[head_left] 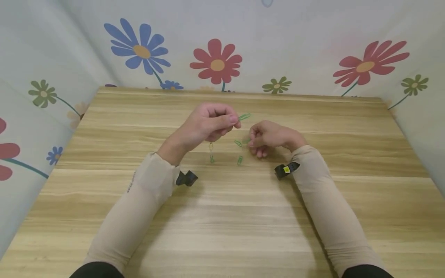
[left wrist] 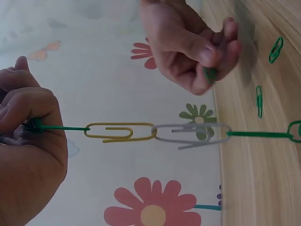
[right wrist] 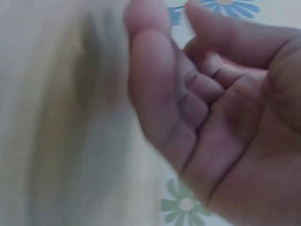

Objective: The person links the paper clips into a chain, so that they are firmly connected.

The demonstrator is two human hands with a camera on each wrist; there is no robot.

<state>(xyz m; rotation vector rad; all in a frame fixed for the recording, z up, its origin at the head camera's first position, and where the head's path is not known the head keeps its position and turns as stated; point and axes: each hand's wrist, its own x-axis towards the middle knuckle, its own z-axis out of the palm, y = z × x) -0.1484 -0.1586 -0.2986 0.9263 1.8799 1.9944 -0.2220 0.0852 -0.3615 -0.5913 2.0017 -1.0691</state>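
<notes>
My left hand (head_left: pixel 212 121) is raised above the table and pinches a green paper clip (head_left: pixel 245 116) that sticks out past its fingertips. A chain of linked paper clips hangs below this hand: a yellow clip (left wrist: pixel 120 131), a silver clip (left wrist: pixel 193 134), and green ones at its lower end (left wrist: pixel 297 132). To the right and lower, my right hand (head_left: pixel 272 137) pinches a small green paper clip (left wrist: pixel 210 74) between thumb and finger. In the right wrist view that hand (right wrist: pixel 211 108) is blurred and its clip is hidden. Two loose green paper clips (left wrist: pixel 276 50) (left wrist: pixel 259 101) lie on the table nearby.
The wooden table (head_left: pixel 236 224) extends under both arms. Behind it hangs a white cloth (head_left: pixel 299 34) printed with coloured flowers. Each wrist wears a black camera, one at the left wrist (head_left: pixel 187 178) and one at the right (head_left: pixel 286 170).
</notes>
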